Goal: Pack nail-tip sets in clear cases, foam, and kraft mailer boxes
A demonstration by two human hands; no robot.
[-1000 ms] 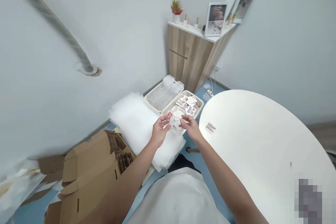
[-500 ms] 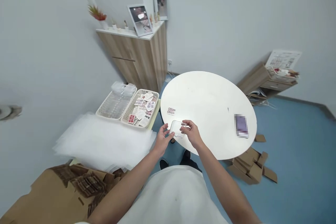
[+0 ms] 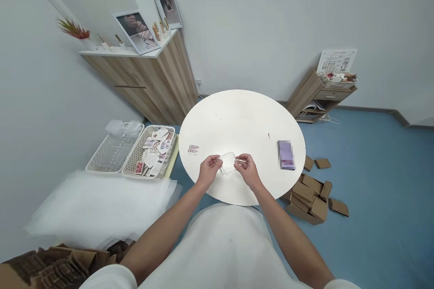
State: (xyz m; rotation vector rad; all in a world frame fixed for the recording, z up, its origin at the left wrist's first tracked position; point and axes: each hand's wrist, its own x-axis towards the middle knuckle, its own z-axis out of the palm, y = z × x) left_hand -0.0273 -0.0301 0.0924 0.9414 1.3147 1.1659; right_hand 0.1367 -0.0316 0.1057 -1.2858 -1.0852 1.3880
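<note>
Left hand (image 3: 209, 171) and right hand (image 3: 248, 171): both narrow, pinching opposite edges of the clear case (image 3: 228, 163). Case sits over the near part of the white counter (image 3: 240, 117); can't tell if it touches. Looks bare inside.

Change: a second ago the case was by the card basket (image 3: 140, 176), now it's at the counter, so I'd say handling has shifted here, baskets off to the left.

On the counter: printed card (image 3: 193, 149) left of the case, purple pack (image 3: 286, 155) right, blurred out. Farther back: wood cabinet (image 3: 176, 81).
</note>
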